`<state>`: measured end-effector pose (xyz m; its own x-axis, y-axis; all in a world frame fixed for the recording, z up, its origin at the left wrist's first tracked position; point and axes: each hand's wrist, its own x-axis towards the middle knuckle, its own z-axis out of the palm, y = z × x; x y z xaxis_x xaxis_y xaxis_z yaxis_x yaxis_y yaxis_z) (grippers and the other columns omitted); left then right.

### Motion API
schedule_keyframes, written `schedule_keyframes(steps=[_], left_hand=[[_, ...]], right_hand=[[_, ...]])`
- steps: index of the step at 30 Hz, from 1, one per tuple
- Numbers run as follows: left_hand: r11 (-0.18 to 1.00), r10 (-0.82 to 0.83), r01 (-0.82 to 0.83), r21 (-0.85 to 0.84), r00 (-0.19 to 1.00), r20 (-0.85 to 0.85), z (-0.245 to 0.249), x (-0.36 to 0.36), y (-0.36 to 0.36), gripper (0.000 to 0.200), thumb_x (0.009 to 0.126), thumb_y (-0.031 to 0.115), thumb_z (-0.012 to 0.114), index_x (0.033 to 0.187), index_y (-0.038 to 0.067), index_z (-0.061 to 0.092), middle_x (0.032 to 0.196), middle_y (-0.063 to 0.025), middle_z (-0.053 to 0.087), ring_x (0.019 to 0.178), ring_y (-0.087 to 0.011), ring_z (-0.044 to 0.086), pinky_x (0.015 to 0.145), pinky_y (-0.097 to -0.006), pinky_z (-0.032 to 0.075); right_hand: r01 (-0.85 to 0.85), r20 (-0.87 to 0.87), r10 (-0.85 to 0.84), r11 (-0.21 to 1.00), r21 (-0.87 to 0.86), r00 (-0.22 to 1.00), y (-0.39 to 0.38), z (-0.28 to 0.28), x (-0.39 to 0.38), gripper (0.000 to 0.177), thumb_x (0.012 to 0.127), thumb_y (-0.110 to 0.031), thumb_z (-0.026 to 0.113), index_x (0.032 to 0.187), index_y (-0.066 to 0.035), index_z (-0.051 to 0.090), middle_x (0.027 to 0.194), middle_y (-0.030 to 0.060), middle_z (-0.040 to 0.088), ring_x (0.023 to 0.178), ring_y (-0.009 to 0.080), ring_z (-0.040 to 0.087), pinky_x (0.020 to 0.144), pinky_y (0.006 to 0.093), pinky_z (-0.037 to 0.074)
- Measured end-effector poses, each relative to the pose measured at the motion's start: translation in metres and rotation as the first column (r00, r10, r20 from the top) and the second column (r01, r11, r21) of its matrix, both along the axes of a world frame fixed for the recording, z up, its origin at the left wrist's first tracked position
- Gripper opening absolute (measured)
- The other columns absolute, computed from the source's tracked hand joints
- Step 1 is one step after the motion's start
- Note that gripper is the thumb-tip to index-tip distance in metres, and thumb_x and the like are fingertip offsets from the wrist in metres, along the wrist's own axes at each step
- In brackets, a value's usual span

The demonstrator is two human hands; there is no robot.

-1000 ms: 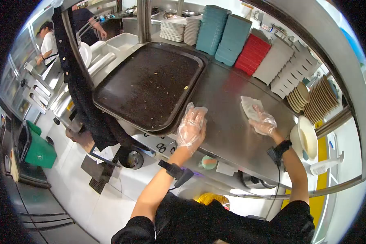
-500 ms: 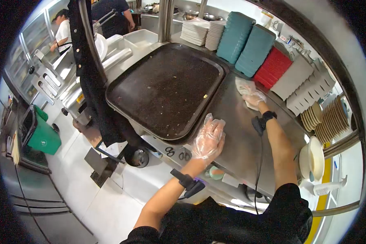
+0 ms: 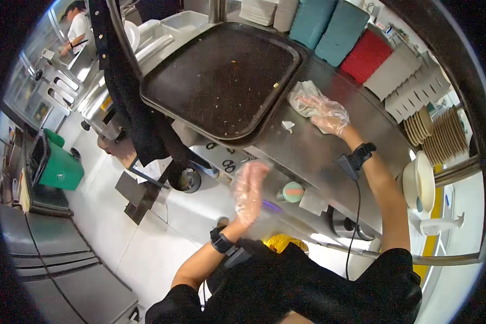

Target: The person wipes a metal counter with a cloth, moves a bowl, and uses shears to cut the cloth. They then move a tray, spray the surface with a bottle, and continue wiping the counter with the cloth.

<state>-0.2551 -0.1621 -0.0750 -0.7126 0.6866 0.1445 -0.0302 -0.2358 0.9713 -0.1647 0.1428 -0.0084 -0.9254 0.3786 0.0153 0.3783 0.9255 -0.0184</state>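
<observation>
My right hand point(image 3: 329, 116), in a clear plastic glove, presses a white cloth point(image 3: 306, 99) on the steel counter point(image 3: 335, 156), just right of the dark trays. A small white scrap point(image 3: 288, 126) lies on the metal below the cloth. The stacked dark trays point(image 3: 210, 81) have crumbs scattered on the top one. My left hand point(image 3: 249, 191), gloved too and smeared by motion, hovers off the counter's front edge, below the trays; how its fingers are set is unclear.
Teal point(image 3: 340, 32), red point(image 3: 366, 55) and pale stacks of dishes line the counter's back. Plates point(image 3: 445, 141) and bowls point(image 3: 418, 181) stand at the right. A green bin point(image 3: 59, 167) is on the floor left. A person point(image 3: 78, 29) stands far back left.
My right hand and the cloth have moved left, closer to the trays. My left hand has moved left and down, away from the trays' corner. The white scrap now shows on the counter.
</observation>
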Motion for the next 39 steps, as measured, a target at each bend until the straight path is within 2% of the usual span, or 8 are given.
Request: schedule_keyframes(steps=[4,6,13,15,30,34,36,39], left_hand=[[0.993,-0.113,0.115,0.025,0.873,0.474,-0.043,-0.005,-0.006,0.037,0.101,0.037,0.046,0.113,0.004,0.054,0.102,-0.009,0.061,0.097,-0.0191,0.058,0.091,-0.034,0.045],[0.988,-0.131,0.134,0.078,0.453,0.882,-0.048,-0.01,0.011,0.038,0.1,0.035,0.046,0.121,0.004,0.051,0.119,-0.0127,0.056,0.11,-0.0241,0.056,0.101,-0.0376,0.043],[0.981,-0.188,0.081,0.174,0.233,0.954,-0.024,-0.016,0.033,0.053,0.099,0.035,0.045,0.142,0.006,0.033,0.147,-0.0145,0.031,0.135,-0.0315,0.034,0.109,-0.0479,0.035],[0.925,-0.38,0.092,0.37,0.171,0.909,-0.023,-0.017,0.035,0.055,0.099,0.038,0.041,0.144,0.007,0.03,0.148,-0.014,0.03,0.138,-0.033,0.029,0.11,-0.0515,0.032],[0.904,-0.426,0.109,0.412,0.183,0.886,-0.034,-0.01,0.038,0.038,0.102,0.025,0.03,0.132,0.009,0.046,0.14,-0.0048,0.046,0.125,-0.0236,0.046,0.11,-0.0469,0.032],[0.85,-0.526,0.169,0.5,0.207,0.825,-0.049,-0.01,0.035,0.033,0.101,0.025,0.036,0.125,0.007,0.049,0.132,-0.0065,0.049,0.124,-0.0263,0.047,0.109,-0.0445,0.035],[0.968,-0.239,0.092,0.233,0.066,0.969,-0.049,-0.009,0.035,0.024,0.099,0.023,0.045,0.113,0.005,0.052,0.12,-0.0096,0.05,0.123,-0.0294,0.047,0.108,-0.044,0.039],[0.941,-0.328,0.108,0.321,0.051,0.943,-0.057,-0.008,0.03,0.019,0.095,0.021,0.053,0.103,0.004,0.053,0.113,-0.0103,0.049,0.12,-0.0319,0.048,0.106,-0.0435,0.042]], right_hand=[[-0.017,0.039,0.017,1.0,-0.001,0.999,-0.037,0.012,0.0,0.066,0.08,-0.021,0.053,0.144,-0.028,0.041,0.146,0.0122,0.043,0.13,0.0323,0.045,0.11,0.039,0.037],[-0.007,0.072,0.006,1.0,0.024,0.997,-0.051,0.014,-0.002,0.067,0.079,-0.021,0.054,0.144,-0.028,0.041,0.147,0.0122,0.043,0.13,0.0333,0.045,0.11,0.0397,0.037],[-0.023,0.063,0.022,1.0,0.016,0.998,-0.094,0.022,0.003,0.069,0.074,-0.019,0.057,0.142,-0.028,0.045,0.146,0.0122,0.044,0.129,0.0344,0.046,0.109,0.0415,0.038],[-0.045,0.049,0.045,0.999,0.004,0.998,-0.104,0.017,0.006,0.069,0.074,-0.019,0.057,0.141,-0.028,0.046,0.145,0.0118,0.045,0.128,0.0341,0.046,0.109,0.0412,0.038],[-0.108,0.003,0.108,0.993,0.037,0.994,-0.181,0.012,0.023,0.07,0.071,-0.012,0.059,0.138,-0.031,0.051,0.141,0.0066,0.05,0.127,0.0343,0.046,0.108,0.0465,0.037],[-0.146,-0.138,0.147,0.989,0.018,0.979,-0.183,0.01,0.039,0.059,0.074,-0.018,0.06,0.134,-0.024,0.056,0.134,0.0067,0.055,0.117,0.0331,0.053,0.101,0.0449,0.043],[-0.067,-0.313,0.073,0.997,0.031,0.947,-0.172,0.006,0.053,0.062,0.071,-0.008,0.06,0.13,-0.025,0.056,0.128,0.0045,0.06,0.112,0.0278,0.059,0.09,0.0396,0.052],[0.131,-0.457,-0.09,0.99,0.058,0.885,-0.155,0.01,0.081,0.057,0.075,-0.004,0.055,0.128,-0.023,0.057,0.123,0.006,0.063,0.101,0.0293,0.065,0.081,0.0387,0.056]])
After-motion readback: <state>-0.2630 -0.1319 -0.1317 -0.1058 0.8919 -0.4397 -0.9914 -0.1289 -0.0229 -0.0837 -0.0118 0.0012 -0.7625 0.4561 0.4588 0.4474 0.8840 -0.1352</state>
